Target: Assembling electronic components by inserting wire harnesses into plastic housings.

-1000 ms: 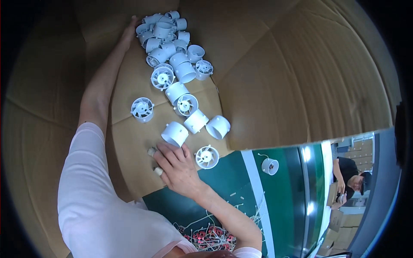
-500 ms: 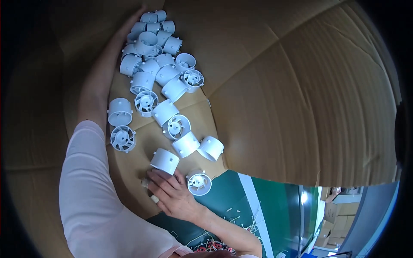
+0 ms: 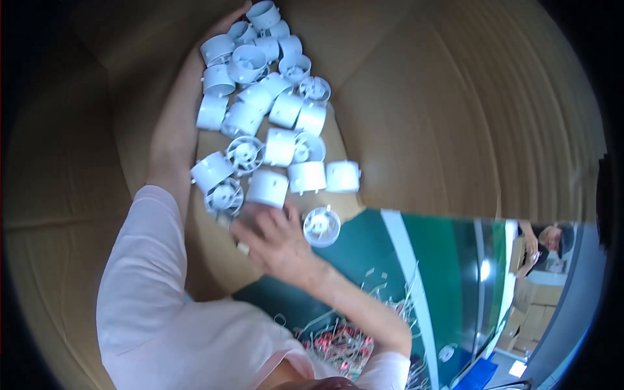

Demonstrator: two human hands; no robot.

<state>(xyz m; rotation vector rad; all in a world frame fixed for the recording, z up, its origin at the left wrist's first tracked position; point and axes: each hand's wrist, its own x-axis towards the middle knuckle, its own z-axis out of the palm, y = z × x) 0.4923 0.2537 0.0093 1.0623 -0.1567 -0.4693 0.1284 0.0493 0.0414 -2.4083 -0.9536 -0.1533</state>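
Observation:
Many short white plastic cylinders [image 3: 281, 147], with small pegs outside and spoked hubs inside, lie in a cardboard box [image 3: 227, 276]. My left arm reaches along their left side to the far end. Only a sliver of my left hand [image 3: 243, 10] shows there, beside the farthest cylinders; its fingers are hidden. My right hand [image 3: 278, 244] is at the near end, its blurred fingers stretched out and apart against the lower edge of one cylinder [image 3: 267, 188]. It grips nothing that I can see. A cylinder with its hub showing [image 3: 321, 227] stands just right of it.
A tall cardboard flap [image 3: 455, 130] rises on the right. Beyond the box's near edge is a green surface [image 3: 364, 250] with a tangle of wires and red parts [image 3: 341, 344]. Another person [image 3: 551, 239] and stacked cartons [image 3: 533, 312] are at the far right.
My right hand and the near cylinders have moved farther up the picture, and the rows sit closer together. The whole view has shifted too. Another person has come into sight at the right.

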